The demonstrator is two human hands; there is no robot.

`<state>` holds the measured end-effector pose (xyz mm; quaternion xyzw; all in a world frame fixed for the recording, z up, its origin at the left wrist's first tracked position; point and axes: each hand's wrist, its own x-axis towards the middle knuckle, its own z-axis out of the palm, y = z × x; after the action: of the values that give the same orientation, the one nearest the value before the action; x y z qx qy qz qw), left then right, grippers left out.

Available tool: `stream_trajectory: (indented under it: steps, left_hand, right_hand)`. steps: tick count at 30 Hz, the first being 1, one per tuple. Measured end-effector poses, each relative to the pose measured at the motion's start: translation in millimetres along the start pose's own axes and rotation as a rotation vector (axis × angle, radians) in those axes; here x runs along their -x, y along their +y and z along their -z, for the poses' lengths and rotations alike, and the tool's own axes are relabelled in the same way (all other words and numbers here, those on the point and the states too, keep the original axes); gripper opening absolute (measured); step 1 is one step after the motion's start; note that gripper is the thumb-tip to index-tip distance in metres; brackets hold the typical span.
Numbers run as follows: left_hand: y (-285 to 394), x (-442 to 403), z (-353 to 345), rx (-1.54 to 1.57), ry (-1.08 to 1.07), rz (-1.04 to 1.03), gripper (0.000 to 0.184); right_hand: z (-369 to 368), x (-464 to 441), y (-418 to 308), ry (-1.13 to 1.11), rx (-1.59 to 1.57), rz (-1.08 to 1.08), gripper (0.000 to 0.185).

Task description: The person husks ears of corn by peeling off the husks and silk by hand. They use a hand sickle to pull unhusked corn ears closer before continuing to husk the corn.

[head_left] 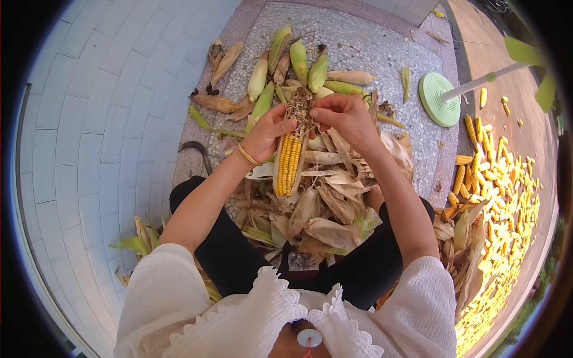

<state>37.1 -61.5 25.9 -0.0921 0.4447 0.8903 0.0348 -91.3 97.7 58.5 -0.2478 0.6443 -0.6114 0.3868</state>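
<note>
An ear of corn (289, 164) hangs between my hands, its yellow kernels bare on the lower part and its far end dark, dry and shrivelled. My left hand (268, 132) wraps round its left side, thumb across the front. At the upper right of the ear, my right hand (344, 117) pinches with thumb and forefinger at the stringy dark end; what lies in the pinch is too small to make out. Below the ear, a heap of dry husks (325, 221) covers the ground between my legs. Just beyond my hands lie several unhusked ears (299, 62), green and tan.
Peeled yellow cobs (501, 209) spread over the ground at the right. A green round base with a pole (439, 98) stands at the upper right. A curved dark tool (198, 149), perhaps a sickle, lies at the left, near the tiled wall (101, 119). More husks (468, 244) lie beside my right knee.
</note>
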Motion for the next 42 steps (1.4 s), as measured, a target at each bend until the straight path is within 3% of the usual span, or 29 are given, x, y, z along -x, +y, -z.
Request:
stream_trajectory:
  steps: [6,9,11,13,16,20,22,25,27,29,34,37,39,42]
  left_hand:
    - [-16.4,-1.4,2.8,-0.090,0.018,0.001,0.063]
    - [-21.9,-0.6,-2.1,-0.134,0.028,-0.008,0.048]
    - [-18.9,-0.9,-5.8,0.077,0.047,0.040,0.042]
    - [-12.6,-6.1,0.0,0.161,0.068,0.045,0.039]
    - [-12.0,-15.5,24.2,0.315,0.154,0.015,0.033]
    - [-8.0,-21.3,46.4,0.363,0.200,-0.078,0.036]
    - [1.3,-21.3,58.7,0.350,0.169,-0.075,0.042]
    - [23.2,-16.2,89.6,0.405,0.344,-0.122,0.033]
    - [37.0,-12.8,121.3,0.449,0.609,-0.330,0.033]
    - [55.2,1.1,146.9,0.430,0.730,-0.430,0.033]
    - [93.2,40.0,186.3,0.483,1.058,-0.748,0.035]
    - [99.4,51.0,183.0,0.388,0.972,-0.753,0.033]
    - [85.5,36.1,161.1,0.287,0.819,-0.664,0.029]
    - [57.1,7.3,97.8,0.256,0.584,-0.523,0.026]
  right_hand:
    - [-0.2,8.5,3.1,0.064,0.108,-0.078,0.011]
    - [-5.0,10.1,17.6,0.188,0.150,-0.086,0.012]
    - [-6.1,11.0,25.5,0.267,0.113,-0.060,0.013]
    - [-2.6,9.6,28.0,0.210,-0.441,-0.117,0.010]
    - [-5.8,9.1,29.5,0.265,-0.580,-0.061,0.005]
    - [-13.7,7.3,23.4,0.162,-0.634,0.005,0.006]
    - [-16.3,8.4,25.8,-0.035,-0.717,0.030,0.005]
    - [-9.5,19.2,25.7,-0.175,-0.722,0.046,0.004]
    - [-2.3,34.5,24.7,-0.198,-0.656,0.029,0.008]
    - [6.4,47.2,26.4,-0.157,-0.306,-0.045,0.007]
    - [22.6,74.3,53.4,-0.176,-0.114,-0.159,0.007]
    - [33.8,70.1,82.5,-0.217,0.100,-0.225,0.005]
    - [21.2,61.4,85.1,-0.165,0.999,0.466,0.021]
    - [-4.7,34.3,73.9,-0.180,0.503,0.039,0.041]
